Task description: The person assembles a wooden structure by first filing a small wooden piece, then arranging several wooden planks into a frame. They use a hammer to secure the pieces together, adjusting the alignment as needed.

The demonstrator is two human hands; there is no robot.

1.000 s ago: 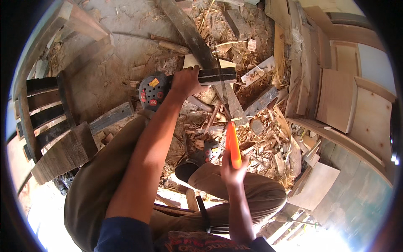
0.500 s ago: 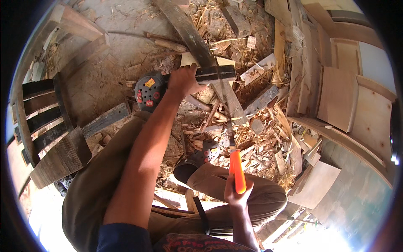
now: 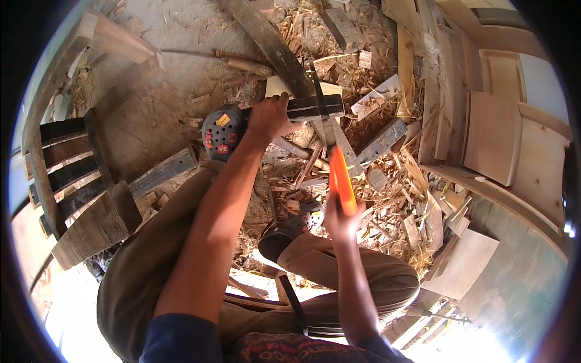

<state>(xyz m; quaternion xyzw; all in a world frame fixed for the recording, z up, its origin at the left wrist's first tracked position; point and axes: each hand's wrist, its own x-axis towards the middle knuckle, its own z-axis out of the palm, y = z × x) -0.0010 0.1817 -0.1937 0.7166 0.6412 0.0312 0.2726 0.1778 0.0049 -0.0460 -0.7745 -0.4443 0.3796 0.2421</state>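
My left hand (image 3: 270,116) is closed around a short dark piece of wood (image 3: 308,107), pressing it across a long wooden plank (image 3: 266,36) that runs down from the top. In my right hand (image 3: 344,219) is the orange handle of a handsaw (image 3: 342,181). Its narrow blade reaches up across the dark wood near that piece's right end. The fingers of my right hand wrap the handle and blur a little. My clog-shod left foot (image 3: 223,134) is beside my left hand, and my other shoe (image 3: 296,227) lies lower, among the chips.
Wood chips and shavings (image 3: 387,212) cover the ground around the plank. Loose offcuts (image 3: 381,142) lie to the right of the saw. Boards and panels (image 3: 493,139) stand along the right side. A dark slatted wooden frame (image 3: 69,160) is at the left, near a curved board (image 3: 100,227).
My right hand has pushed the saw forward, away from me, so its handle is now much closer to the dark wood. My left hand keeps its hold on the wood.
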